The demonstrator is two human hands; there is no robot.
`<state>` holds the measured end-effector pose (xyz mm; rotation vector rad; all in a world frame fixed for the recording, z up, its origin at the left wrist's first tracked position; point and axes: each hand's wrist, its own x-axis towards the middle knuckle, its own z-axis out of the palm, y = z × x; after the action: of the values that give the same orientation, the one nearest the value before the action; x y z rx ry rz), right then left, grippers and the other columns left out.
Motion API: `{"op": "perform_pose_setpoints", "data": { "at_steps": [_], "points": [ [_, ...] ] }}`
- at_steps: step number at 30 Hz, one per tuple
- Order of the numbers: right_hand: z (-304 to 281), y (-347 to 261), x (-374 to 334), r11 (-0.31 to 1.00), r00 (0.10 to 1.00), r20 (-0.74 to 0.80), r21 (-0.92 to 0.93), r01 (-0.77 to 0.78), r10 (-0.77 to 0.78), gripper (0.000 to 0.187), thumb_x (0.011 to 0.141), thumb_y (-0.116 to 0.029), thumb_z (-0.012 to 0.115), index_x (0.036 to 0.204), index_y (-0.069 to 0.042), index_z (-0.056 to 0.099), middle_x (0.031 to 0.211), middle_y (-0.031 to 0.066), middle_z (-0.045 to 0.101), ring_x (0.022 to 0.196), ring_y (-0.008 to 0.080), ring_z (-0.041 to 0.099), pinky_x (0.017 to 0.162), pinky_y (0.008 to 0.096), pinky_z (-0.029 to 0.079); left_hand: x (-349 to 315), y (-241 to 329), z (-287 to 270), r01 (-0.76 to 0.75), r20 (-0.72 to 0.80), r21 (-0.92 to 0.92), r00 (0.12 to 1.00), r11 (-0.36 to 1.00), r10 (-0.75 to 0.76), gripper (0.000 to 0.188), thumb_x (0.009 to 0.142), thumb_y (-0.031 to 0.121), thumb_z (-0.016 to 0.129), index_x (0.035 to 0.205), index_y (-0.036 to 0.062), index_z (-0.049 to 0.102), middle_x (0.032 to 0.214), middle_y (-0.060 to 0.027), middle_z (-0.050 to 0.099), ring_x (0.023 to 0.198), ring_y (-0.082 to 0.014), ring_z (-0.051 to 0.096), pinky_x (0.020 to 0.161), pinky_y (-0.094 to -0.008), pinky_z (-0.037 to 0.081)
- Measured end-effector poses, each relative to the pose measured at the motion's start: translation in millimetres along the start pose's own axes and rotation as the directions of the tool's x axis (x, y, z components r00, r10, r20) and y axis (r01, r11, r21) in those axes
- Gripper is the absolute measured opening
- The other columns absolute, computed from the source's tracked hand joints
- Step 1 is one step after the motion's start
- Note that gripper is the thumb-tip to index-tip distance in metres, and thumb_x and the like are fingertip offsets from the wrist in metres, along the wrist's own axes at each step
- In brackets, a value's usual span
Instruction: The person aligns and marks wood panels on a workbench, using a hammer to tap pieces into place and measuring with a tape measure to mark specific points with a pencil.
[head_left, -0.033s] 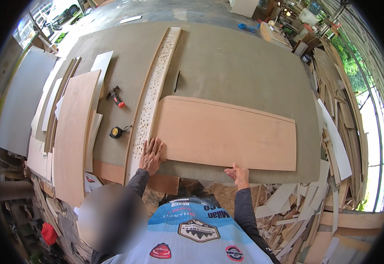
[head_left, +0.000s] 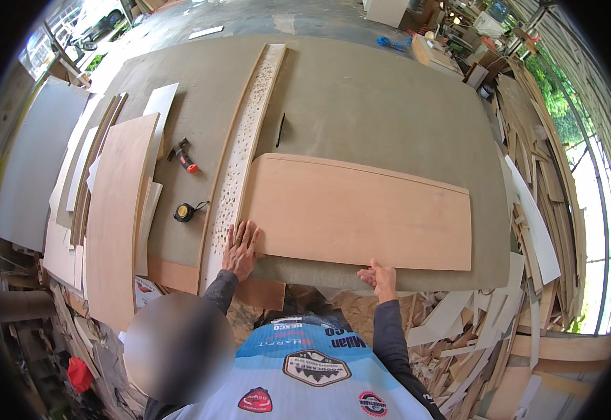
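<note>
A tan wooden board [head_left: 361, 210] with rounded left corners lies on the greenish-grey worktop, its left end against a long pale strip [head_left: 242, 154] covered in dark speckles. My left hand [head_left: 241, 250] rests flat with fingers spread across the strip and the board's near left corner. At the board's near edge is my right hand [head_left: 381, 278], its thumb at the edge and its fingers curled together just below. A thin pencil line runs along the board's far edge. To the strip's left are a hammer [head_left: 183, 155] with a red-and-black handle and a black-and-yellow tape measure [head_left: 185, 211].
Stacked boards [head_left: 120, 210] cover the worktop's left side. A thin black pen-like stick [head_left: 281, 130] lies beyond the tan board. Wood offcuts [head_left: 543, 189] lean in piles at the right, with more scraps [head_left: 459, 329] at the near right. A blurred round patch hides the lower left.
</note>
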<state>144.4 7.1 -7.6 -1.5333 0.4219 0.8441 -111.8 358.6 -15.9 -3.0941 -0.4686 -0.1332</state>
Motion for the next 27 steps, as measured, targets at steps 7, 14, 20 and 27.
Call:
{"op": "perform_pose_setpoints", "data": {
  "at_steps": [7, 14, 20, 27],
  "points": [
    [-98.2, 24.6, -7.1, 0.967, 0.81, -0.535, -0.058, 0.246, -0.238, 0.043, 0.093, -0.042, 0.067, 0.092, 0.001, 0.063, 0.067, 0.0139, 0.067, 0.048, 0.0169, 0.06, 0.04, 0.03, 0.045, -3.3, 19.6, 14.6, 0.149, 0.136, -0.166, 0.983, 0.975, -0.127, 0.08, 0.089, 0.016, 0.059, 0.158, -0.0004, 0.02, 0.164, -0.0274, 0.016, 0.151, -0.0463, 0.016, 0.124, -0.0568, 0.012],
    [-336.1, 10.6, 58.9, 0.894, 0.57, -0.814, 0.17, 0.416, -0.111, 0.061, 0.091, -0.045, 0.065, 0.13, 0.001, 0.057, 0.122, 0.0124, 0.062, 0.107, 0.0239, 0.059, 0.09, 0.0439, 0.047, 35.2, 60.6, -15.0, 0.181, 0.314, -0.098, 0.939, 0.979, -0.142, 0.099, 0.076, -0.004, 0.057, 0.163, 0.0134, 0.012, 0.165, -0.0286, 0.008, 0.152, -0.0486, 0.014, 0.115, -0.0678, 0.025],
    [-394.3, -28.5, 97.9, 0.822, 0.722, -0.646, 0.253, 0.51, -0.249, 0.068, 0.091, -0.05, 0.068, 0.137, -0.002, 0.053, 0.134, 0.0108, 0.057, 0.118, 0.0252, 0.056, 0.098, 0.0409, 0.044, 60.6, 85.1, -27.0, 0.327, 0.465, 0.065, 0.826, 0.943, -0.318, 0.111, 0.073, -0.004, 0.065, 0.163, 0.0173, 0.004, 0.164, -0.0302, 0.009, 0.151, -0.0494, 0.013, 0.114, -0.0686, 0.027],
    [-394.1, -48.3, 106.2, 0.814, 0.72, -0.662, 0.29, 0.503, -0.209, 0.073, 0.091, -0.047, 0.071, 0.14, 0.004, 0.052, 0.143, 0.0136, 0.054, 0.128, 0.0261, 0.052, 0.108, 0.0406, 0.041, 53.9, 76.8, -10.1, 0.347, 0.419, 0.047, 0.844, 0.937, -0.334, 0.11, 0.073, -0.003, 0.067, 0.163, 0.0168, 0.007, 0.165, -0.0273, 0.011, 0.151, -0.0484, 0.018, 0.114, -0.0663, 0.03]
  ]
}}
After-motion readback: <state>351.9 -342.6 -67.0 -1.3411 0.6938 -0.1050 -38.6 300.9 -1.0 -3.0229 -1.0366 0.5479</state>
